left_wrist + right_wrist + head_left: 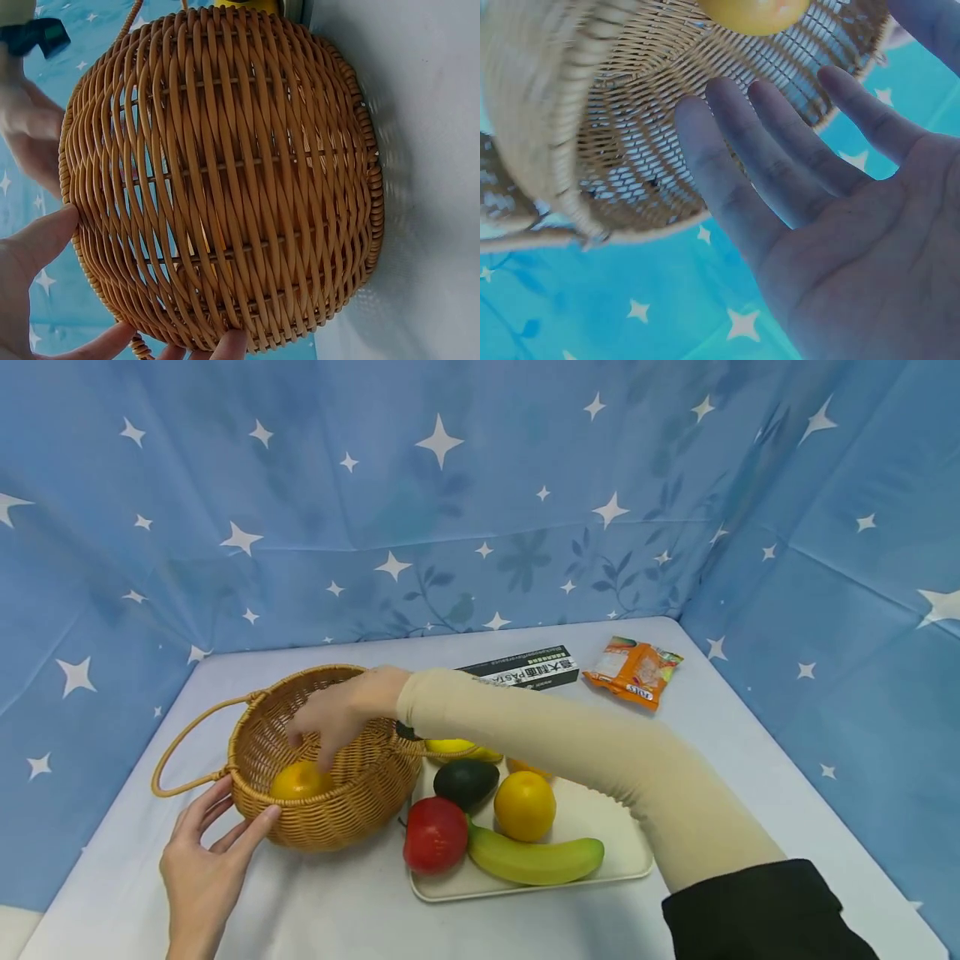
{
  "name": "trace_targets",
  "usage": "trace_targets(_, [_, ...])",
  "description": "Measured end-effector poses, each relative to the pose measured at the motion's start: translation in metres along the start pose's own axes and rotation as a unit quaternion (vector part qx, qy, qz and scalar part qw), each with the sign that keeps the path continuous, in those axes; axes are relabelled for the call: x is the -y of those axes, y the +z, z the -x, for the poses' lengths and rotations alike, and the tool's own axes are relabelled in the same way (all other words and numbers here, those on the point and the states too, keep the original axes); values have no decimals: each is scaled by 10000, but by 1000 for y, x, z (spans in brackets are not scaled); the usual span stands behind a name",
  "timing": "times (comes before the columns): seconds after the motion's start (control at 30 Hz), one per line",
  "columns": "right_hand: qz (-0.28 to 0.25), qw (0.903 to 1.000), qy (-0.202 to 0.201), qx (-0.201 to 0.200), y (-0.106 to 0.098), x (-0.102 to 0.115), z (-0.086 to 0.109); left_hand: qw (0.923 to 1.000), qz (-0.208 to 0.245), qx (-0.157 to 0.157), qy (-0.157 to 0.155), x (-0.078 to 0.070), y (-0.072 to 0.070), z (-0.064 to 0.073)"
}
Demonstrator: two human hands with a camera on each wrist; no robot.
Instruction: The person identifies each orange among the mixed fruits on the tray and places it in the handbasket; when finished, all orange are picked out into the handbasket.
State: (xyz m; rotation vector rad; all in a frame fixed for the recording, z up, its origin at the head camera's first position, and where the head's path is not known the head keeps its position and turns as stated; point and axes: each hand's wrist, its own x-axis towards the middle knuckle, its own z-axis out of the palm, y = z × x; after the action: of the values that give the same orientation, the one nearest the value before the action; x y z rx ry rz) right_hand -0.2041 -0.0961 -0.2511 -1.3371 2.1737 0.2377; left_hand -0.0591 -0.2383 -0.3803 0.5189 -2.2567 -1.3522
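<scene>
So the person's left hand (206, 858) is hanging on to the wicker basket (330, 828), thumb up at the rim and fingers spreading round the outside wall, so that grip is clamped on the basket, fairly lightly by the look of it. The right hand (333, 714) is hovering over the basket's mouth, fingers apart and nothing in them; in the right wrist view they're sitting clear of the fruit. The orange (300, 781) is lying inside the basket, near the wall by the left thumb. My read is we're at the tail end of putting a piece of fruit in, since the orange is resting on the wicker and the right grip isn't holding it. Next move, I'd say, is calling for that hand to come up over the rim without knocking it, while the left one is steadying the basket. Just beside it on the surface (352, 914), the white tray (607, 810) is carrying a red apple (437, 837), an avocado (465, 783), a second orange (525, 807) and a banana (536, 857). If another piece is going across, the apple or avocado is looking handiest, and both are calling for a wide grip.
</scene>
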Motion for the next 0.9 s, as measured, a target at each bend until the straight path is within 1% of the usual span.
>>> trace_targets(0.03, [-58,9999,-63,-100,1,-4,8,10000,21,-21,48,4,1,-2])
trace_targets(0.1, [-201,9992,-188,-303,4,-12,23,10000,-32,48,68,5,0,-3])
trace_targets(0.13, [-239,9986,-267,-392,5,-16,30,9999,-38,42,149,11,0,-5])
trace_targets(0.2, [-376,9970,-340,-579,8,-25,44,9998,-48,58,157,13,1,-6])
trace_targets(0.23, [-422,9961,-361,-678,10,-30,51,9998,30,40,192,16,1,-7])
trace_targets(0.33, [-651,9930,-365,-918,19,-47,72,9999,29,69,149,12,1,-6])
trace_targets(0.37, [-752,9919,-343,-963,22,-54,80,10000,14,80,57,5,1,-4])
trace_targets(0.4, [-864,9906,-336,-1007,27,-61,87,10000,6,92,23,4,1,-4])
trace_targets(0.5, [-1177,9875,-80,-1045,45,-86,112,9998,-132,129,-106,-4,0,-3])
trace_targets(0.6, [-1513,9826,321,-1028,64,-110,135,9997,-120,161,-158,-5,-2,-3])
trace_targets(0.63, [-1594,9806,501,-1027,70,-117,142,9997,-112,163,-149,-5,-2,-3])
trace_targets(0.7, [-1729,9764,712,-1083,81,-128,154,9998,-71,168,-87,-3,-2,-4])
trace_targets(0.8, [-1835,9707,978,-1208,97,-142,168,9999,37,109,47,4,-1,-5])
trace_targets(0.9, [-1956,9649,1149,-1320,114,-154,180,9998,-3,100,156,7,0,-5])
